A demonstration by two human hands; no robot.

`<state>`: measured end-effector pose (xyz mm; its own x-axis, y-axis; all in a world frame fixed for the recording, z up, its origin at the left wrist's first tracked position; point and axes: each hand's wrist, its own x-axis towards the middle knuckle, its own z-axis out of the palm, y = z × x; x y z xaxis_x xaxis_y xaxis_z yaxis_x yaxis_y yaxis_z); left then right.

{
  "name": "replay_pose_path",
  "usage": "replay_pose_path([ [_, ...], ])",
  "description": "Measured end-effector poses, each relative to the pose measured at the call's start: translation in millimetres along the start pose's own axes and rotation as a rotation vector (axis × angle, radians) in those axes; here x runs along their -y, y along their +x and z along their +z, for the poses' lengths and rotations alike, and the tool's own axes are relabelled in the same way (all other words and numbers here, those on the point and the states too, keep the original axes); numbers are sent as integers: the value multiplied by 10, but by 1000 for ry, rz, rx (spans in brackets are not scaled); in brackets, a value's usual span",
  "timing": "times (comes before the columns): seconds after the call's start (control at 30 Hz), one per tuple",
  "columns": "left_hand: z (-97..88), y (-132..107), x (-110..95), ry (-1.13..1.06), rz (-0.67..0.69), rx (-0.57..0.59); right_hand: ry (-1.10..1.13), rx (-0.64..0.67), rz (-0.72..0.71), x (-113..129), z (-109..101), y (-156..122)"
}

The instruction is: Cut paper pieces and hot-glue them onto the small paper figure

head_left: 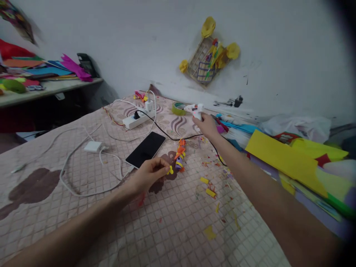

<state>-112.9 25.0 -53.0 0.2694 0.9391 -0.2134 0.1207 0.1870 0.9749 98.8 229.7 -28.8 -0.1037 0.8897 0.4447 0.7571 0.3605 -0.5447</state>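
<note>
Between the thumb and fingers of my left hand (151,172) is a small yellow foam piece (170,170). Just beyond it, on the patterned cloth, lies a colourful foam figure (180,155) in orange, purple and yellow. My right hand (206,124) is stretched out to the far side of the table, its fingers round the handle of a white glue gun (195,109). The gun's nozzle points left, close to a roll of green tape (178,108). A black tablet or phone (146,149) lies beyond my left hand.
A white power strip (139,118) with plugs and trailing cables stands at the back. A white charger (94,147) and looped cable lie left. Yellow foam scraps (210,193) are strewn right of centre. Stacked foam sheets (286,159) line the right edge. A shelf (55,87) holds coloured sheets.
</note>
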Motion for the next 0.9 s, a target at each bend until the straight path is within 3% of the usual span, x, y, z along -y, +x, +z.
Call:
replay_pose_path([
  [0.1,30,-3,-25,141,42,55,52,-31,34,-150,-198,-150],
  [0.2,81,-13,-65,418,225,81,114,-33,62,-272,-316,-336],
  [0.27,125,-4,-92,577,328,-33,156,-26,61,-295,-379,-454],
  [0.37,214,66,-125,724,380,-237,210,-20,47,-228,-491,-606],
  [0.57,367,334,-128,996,376,-350,253,-20,55,73,-792,-922],
  [0.73,224,422,-152,740,267,-329,294,-22,87,216,-1094,-1233],
  [0.8,136,392,-198,513,143,-235,333,-31,127,226,-1200,-1350],
  [0.9,49,295,-251,129,-58,2,370,-55,174,204,-1302,-1526],
])
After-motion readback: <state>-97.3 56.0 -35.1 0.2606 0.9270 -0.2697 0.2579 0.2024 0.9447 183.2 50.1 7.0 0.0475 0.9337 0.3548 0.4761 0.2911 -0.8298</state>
